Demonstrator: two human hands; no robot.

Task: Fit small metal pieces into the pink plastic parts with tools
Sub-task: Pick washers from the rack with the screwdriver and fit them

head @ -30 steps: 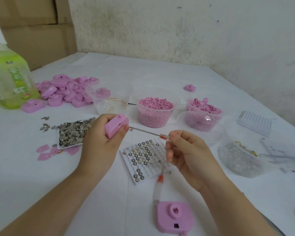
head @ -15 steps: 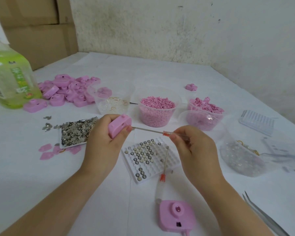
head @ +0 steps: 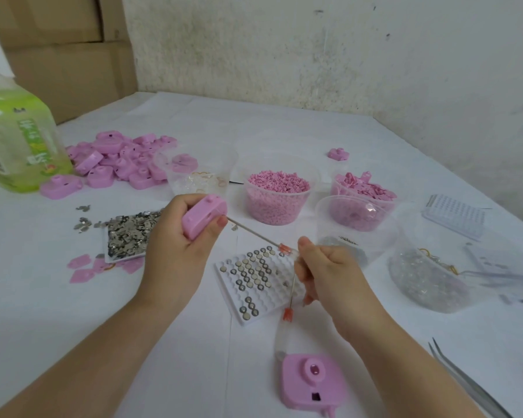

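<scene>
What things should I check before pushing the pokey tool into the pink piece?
1. The left hand curls round the pink part: ok.
2. The right hand holds the thin tool: ok.
3. The thumb is clear of the tool tip: not ok, they sit close together.
4. Tip lined up with a hole: cannot tell.
5. Metal piece seated inside: cannot tell.
6. The tray of metal discs lies near the hands: ok.

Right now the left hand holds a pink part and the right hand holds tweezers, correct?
No. The head view shows the right hand holding a thin metal rod; the tweezers lie on the table. The left hand holds the pink part.
</scene>
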